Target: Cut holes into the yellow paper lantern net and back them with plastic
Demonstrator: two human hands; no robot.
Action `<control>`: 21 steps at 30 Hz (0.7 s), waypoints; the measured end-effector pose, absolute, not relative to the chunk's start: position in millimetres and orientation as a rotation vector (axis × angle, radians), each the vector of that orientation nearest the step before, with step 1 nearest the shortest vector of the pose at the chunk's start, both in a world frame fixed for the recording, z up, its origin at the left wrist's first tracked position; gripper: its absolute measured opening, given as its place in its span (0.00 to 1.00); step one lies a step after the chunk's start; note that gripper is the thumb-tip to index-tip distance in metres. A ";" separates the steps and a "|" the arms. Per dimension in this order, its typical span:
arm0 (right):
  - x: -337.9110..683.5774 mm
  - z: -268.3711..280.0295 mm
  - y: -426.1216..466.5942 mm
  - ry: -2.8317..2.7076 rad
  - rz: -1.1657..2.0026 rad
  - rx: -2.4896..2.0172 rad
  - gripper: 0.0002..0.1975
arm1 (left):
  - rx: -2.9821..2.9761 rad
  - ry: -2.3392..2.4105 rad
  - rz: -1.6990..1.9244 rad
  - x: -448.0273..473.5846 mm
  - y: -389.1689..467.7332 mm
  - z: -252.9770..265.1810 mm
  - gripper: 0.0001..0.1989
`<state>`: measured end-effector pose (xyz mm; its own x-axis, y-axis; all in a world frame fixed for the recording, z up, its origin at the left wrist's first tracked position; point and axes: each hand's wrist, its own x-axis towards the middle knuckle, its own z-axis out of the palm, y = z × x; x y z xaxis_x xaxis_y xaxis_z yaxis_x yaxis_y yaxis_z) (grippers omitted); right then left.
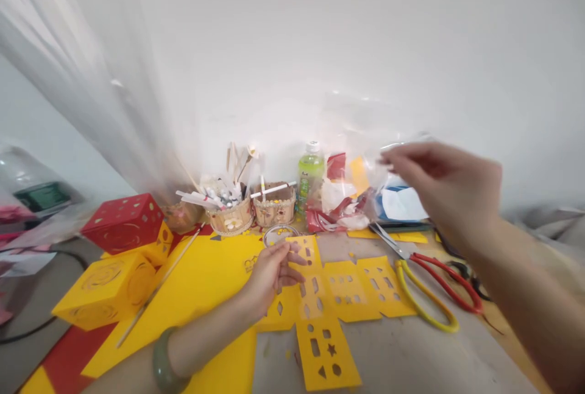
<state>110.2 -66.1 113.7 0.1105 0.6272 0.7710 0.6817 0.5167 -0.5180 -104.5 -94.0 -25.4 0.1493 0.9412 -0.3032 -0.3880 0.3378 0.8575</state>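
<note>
My left hand (269,275), with a green bangle on its wrist, hovers over or rests on a yellow cross-shaped paper cutout (315,266); contact is unclear. Its fingers are loosely curled and apart, with nothing visible in them. The cutout has punched stars, diamonds, circles and rectangles, and parts look glossy. Raised at the right, my right hand (457,187) is blurred, its thumb and fingertips pinched together. Whatever they hold, if anything, I cannot make out. Scissors (404,251) with red and yellow handles lie below it, blades parted.
Yellow sheets (214,284) cover the left of the table. Red (125,223) and yellow (107,287) paper boxes stand there, beside a thin stick (159,284). Behind are pen baskets (231,217), a green-drink bottle (311,175), a tape roll (280,232) and a clear plastic bag (347,126).
</note>
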 end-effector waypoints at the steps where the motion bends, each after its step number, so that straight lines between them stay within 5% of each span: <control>1: 111.7 131.7 -52.4 -1.634 -0.135 -1.124 0.11 | 0.714 0.991 1.063 -104.0 -94.9 -25.7 0.08; 11: 157.2 193.9 71.4 -2.093 -0.310 -1.509 0.05 | 0.823 0.947 1.010 -104.5 -96.0 -29.0 0.12; 21: 118.3 172.8 -27.1 -1.903 -0.506 -1.351 0.10 | 0.892 0.935 1.009 -104.3 -99.1 -25.9 0.12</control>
